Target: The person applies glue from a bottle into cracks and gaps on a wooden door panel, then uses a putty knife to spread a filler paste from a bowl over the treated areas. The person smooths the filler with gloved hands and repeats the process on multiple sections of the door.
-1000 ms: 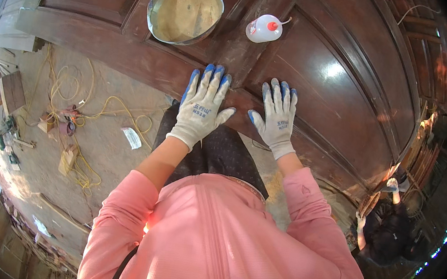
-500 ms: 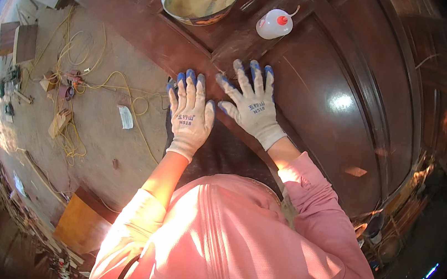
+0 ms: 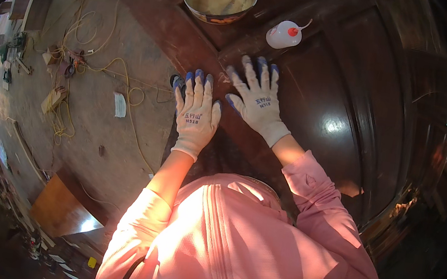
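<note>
A dark reddish-brown wooden door panel point(image 3: 319, 90) with raised mouldings lies in front of me. My left hand point(image 3: 197, 115), in a cream work glove with blue fingertips, is at the panel's near left edge, palm down with fingers stretched out. Beside it my right hand point(image 3: 260, 102), gloved alike, rests on the panel with fingers spread. Neither hand holds anything. Beyond my right hand stands a white squeeze bottle point(image 3: 284, 35) with a red cap and thin nozzle. A round tub point(image 3: 220, 1) with a tan layer inside sits farther off, to the bottle's left.
To the left, yellow cords point(image 3: 117, 71) trail over the concrete floor point(image 3: 147, 35) among wood offcuts point(image 3: 54, 100). A white paper point(image 3: 119, 105) lies there too. At the lower left is an orange-brown board point(image 3: 61, 209), with scrap strips point(image 3: 24, 148) along the edge.
The view has shifted, so the tub and bottle appear farther right. Both hands stay flat with fingers apart, and their places on the panel have barely changed.
</note>
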{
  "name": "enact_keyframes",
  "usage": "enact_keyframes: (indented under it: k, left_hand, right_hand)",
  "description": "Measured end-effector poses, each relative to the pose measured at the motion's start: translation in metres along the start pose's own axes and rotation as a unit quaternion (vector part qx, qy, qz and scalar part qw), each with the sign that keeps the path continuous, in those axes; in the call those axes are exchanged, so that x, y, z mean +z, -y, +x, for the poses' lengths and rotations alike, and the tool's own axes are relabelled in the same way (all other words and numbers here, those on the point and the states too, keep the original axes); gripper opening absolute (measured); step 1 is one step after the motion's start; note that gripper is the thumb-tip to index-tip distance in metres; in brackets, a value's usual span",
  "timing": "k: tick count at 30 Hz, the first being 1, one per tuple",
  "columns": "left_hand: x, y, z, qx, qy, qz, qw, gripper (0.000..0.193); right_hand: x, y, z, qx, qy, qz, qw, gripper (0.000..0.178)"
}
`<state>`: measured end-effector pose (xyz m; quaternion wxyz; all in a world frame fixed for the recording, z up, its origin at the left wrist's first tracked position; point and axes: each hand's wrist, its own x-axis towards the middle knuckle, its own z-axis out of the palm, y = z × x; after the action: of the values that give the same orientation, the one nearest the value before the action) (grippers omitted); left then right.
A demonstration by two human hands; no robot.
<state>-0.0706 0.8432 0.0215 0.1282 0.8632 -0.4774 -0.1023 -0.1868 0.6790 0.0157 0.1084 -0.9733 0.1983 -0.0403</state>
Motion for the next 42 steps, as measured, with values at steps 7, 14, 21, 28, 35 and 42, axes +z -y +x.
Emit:
enact_keyframes:
  k: [7,14,21,28,35,42]
  left_hand:
    - [0.003,0.000,0.001,0.015,0.005,-0.003,1.000,0.063]
    - [-0.001,-0.010,0.009,0.029,0.003,-0.014,0.999,0.064]
    - [0.008,0.002,0.016,-0.035,-0.033,-0.012,0.999,0.065]
    - [0.005,0.008,0.026,-0.012,-0.036,0.017,0.999,0.065]
    - [-0.001,0.005,0.032,-0.001,-0.028,0.003,1.000,0.063]
    - [0.004,-0.002,0.033,0.022,-0.039,-0.055,0.997,0.063]
  right_hand:
    - [0.002,-0.002,-0.005,-0.049,0.028,0.024,0.998,0.067]
    - [0.000,-0.008,0.002,0.042,-0.020,0.008,0.999,0.071]
    - [0.001,-0.004,-0.001,0.040,-0.003,0.022,0.999,0.070]
    - [-0.006,0.003,-0.002,-0.024,0.037,0.016,0.999,0.069]
    - [-0.023,0.004,0.004,0.063,-0.121,0.124,0.983,0.056]
    - [-0.045,0.006,0.104,-0.029,-0.200,0.170,0.965,0.030]
